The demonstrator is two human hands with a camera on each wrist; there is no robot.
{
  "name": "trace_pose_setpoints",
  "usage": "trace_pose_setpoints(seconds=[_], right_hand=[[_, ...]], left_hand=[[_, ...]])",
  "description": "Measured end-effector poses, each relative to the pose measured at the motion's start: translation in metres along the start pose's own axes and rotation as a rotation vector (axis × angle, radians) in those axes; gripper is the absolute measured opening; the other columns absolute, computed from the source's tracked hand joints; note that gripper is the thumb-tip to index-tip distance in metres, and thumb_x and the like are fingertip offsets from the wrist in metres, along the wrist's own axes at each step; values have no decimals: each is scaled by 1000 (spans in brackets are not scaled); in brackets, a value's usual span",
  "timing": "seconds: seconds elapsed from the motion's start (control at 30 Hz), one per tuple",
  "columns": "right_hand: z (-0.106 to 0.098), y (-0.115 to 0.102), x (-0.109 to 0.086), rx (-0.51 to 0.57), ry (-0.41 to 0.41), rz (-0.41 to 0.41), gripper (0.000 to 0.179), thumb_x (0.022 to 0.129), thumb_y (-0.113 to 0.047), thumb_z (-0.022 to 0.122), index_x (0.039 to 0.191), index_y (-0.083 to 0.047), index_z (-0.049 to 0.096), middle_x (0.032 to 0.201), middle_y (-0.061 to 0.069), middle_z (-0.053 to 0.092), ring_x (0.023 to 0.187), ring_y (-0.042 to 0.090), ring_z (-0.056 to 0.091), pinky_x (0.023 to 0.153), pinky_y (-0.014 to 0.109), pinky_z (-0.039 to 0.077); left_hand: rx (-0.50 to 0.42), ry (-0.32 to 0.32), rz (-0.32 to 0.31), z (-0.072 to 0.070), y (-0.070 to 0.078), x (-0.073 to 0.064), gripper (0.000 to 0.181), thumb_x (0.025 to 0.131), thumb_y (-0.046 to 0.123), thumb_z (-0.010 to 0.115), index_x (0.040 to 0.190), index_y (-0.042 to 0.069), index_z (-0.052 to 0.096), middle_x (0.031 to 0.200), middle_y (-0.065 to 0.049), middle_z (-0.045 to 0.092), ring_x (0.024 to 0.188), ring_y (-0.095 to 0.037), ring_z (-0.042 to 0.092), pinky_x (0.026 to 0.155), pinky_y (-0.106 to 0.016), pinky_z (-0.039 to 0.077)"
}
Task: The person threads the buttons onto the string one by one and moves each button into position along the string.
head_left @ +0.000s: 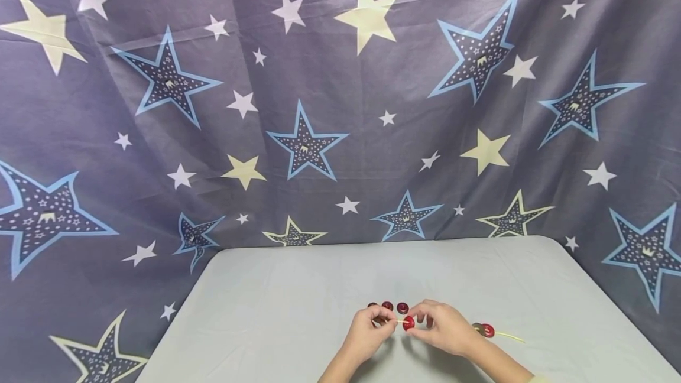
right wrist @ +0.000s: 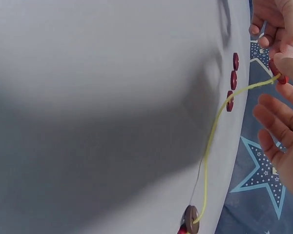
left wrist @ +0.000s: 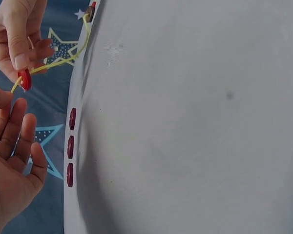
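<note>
Between my hands is a red button (head_left: 408,323) with a yellow cord (right wrist: 212,131) running through it. My right hand (head_left: 446,327) pinches the button by its edge between thumb and fingers. On the other side, my left hand (head_left: 367,333) pinches the cord's end close to the button, its other fingers loosely spread in the left wrist view. From the button the cord trails to a brown button (right wrist: 191,219) and another red button (head_left: 488,330), both threaded on it and lying on the table right of my right hand. The cord's tail (head_left: 512,336) extends past them.
Three dark red buttons stand in a row on the table (head_left: 298,288) just beyond my left hand, one (head_left: 402,308) nearest the held button. A star-patterned cloth (head_left: 340,105) hangs behind the table's far edge.
</note>
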State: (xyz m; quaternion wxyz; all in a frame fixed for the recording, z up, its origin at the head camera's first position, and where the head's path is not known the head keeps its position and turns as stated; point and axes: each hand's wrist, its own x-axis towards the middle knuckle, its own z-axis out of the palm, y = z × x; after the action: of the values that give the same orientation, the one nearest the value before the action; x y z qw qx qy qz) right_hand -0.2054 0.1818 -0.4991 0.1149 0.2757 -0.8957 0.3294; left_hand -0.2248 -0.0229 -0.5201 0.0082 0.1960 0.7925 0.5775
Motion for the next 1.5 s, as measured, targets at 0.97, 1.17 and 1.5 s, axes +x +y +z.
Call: trace_pose_setpoints(seconds=[0.97,1.17,1.5], right_hand=[[-15,20,-15,-24,-79,118,20,79,-32,73,91,-18,66,68,-14,52,58,-7,41,53,17,37],[-19,23,-17,-21,-94,121,20,79,-31,72,91,-15,67,68,-13,52,59,-6,41,53,18,37],[-22,28,-21,-11,-103,138,21,80,-31,72,90,-14,67,68,-15,52,60,-5,43,54,19,38]], left_hand=[[11,-22,-33,2,0,0,5,78,10,67,81,6,68,74,1,65,66,1,52,62,-16,44],[17,-24,-42,2,-1,-1,6,78,11,67,82,6,68,73,4,63,65,1,51,62,-16,44],[22,-19,-55,0,-1,-1,7,78,11,67,82,6,68,73,5,62,65,1,50,63,-17,43]])
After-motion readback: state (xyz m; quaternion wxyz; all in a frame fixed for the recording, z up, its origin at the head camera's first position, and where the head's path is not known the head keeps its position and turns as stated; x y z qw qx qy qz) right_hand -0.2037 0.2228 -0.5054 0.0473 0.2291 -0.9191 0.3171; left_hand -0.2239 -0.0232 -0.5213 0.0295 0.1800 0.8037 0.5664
